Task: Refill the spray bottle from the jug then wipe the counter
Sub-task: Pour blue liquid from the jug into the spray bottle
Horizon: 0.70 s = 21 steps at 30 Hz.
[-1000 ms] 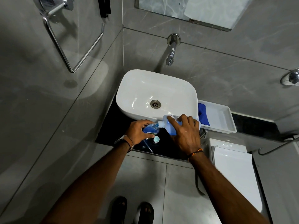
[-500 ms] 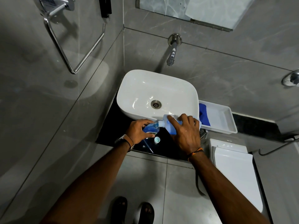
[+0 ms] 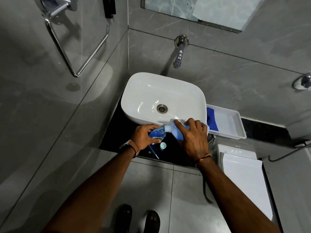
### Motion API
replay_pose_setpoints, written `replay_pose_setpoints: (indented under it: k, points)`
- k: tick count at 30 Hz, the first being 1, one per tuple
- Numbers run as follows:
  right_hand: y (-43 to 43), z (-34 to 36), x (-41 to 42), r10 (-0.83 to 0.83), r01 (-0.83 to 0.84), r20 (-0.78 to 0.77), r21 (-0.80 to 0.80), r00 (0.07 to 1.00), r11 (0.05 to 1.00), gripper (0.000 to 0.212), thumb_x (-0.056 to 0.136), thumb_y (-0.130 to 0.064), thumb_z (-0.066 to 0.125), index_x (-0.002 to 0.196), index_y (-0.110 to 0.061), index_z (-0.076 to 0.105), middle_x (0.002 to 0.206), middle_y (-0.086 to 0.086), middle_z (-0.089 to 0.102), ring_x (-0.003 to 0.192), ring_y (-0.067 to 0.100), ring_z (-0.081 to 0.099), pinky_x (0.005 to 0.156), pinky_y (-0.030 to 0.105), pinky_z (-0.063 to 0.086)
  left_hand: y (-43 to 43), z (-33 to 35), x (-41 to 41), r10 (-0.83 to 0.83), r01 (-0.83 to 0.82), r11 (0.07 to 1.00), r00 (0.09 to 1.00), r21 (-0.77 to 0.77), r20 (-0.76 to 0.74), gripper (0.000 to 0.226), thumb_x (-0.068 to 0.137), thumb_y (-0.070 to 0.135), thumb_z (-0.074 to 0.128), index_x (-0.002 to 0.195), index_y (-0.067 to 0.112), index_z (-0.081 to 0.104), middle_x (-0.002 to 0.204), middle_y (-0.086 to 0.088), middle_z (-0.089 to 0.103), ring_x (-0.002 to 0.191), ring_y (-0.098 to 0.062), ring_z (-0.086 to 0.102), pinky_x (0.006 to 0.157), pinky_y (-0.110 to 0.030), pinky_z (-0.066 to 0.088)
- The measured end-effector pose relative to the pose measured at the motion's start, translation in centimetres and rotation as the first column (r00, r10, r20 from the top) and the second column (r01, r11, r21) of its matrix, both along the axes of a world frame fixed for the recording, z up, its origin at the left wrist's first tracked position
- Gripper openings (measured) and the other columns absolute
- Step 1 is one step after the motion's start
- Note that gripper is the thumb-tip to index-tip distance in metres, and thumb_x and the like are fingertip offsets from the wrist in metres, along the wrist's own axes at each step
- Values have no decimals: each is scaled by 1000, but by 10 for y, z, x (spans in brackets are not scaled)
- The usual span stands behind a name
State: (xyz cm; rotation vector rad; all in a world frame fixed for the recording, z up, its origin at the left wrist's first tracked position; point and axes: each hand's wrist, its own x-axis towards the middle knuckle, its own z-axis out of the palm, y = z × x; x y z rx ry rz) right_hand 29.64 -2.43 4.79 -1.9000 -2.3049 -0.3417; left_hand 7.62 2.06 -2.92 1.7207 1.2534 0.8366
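A spray bottle point(image 3: 155, 133) with blue liquid in it is gripped by the left hand point(image 3: 143, 137) just in front of the white sink point(image 3: 148, 88), over the black counter point(image 3: 112, 132) on which the sink stands; the fingers are curled over the bottle's upper side and the thumb is pressed against its near side. A jug point(image 3: 172, 128) of blue liquid is held tipped on its side at the sink's front rim, slightly to the right of the bottle, with its white neck pointed left and brought against the open mouth of the bottle. The jug is clasped from above by the right hand point(image 3: 191, 140), the fingers being spread and bent over its body. A small pale cap point(image 3: 163, 145) is seen on the counter in front of the sink, near the bottle, and a thin tube point(image 3: 154, 152) lies just left of it. A white tray point(image 3: 235, 125) is set against the sink's right side, and a blue cloth point(image 3: 212, 122) is folded in the tray's end nearest the sink. A wall tap point(image 3: 178, 56) is mounted behind the sink.
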Motion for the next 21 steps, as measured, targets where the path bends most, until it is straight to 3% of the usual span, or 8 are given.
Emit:
replay_pose_setpoints:
  k: [9, 15, 21]
  points:
    - [0, -1, -2, 2, -2, -8, 21, 1000, 1000, 74, 71, -39, 89, 137, -31, 57, 109, 11, 60, 98, 35, 57, 88, 50, 47, 1, -2, 0, -1, 1, 1000, 1000, -15, 14, 56, 63, 23, 93, 114, 18, 70, 104, 2, 75, 88, -4, 69, 75, -5, 53]
    - [2, 0, -2, 1, -1, -14, 31, 1000, 1000, 74, 69, -36, 90, 136, -31, 57, 108, 11, 60, 97, 35, 57, 87, 50, 48, 3, 0, -1, -6, 6, 1000, 1000, -2, 28, 58, 62, 24, 93, 115, 23, 70, 102, 11, 72, 88, 12, 66, 77, -6, 53]
    - [3, 2, -3, -8, 8, -9, 6, 1000, 1000, 76, 70, -36, 89, 138, -31, 56, 110, 12, 59, 99, 35, 57, 89, 51, 47, 5, 0, 0, -3, 3, 1000, 999, -10, 39, 59, 63, 25, 93, 117, 23, 69, 105, 13, 71, 91, 2, 68, 78, -6, 53]
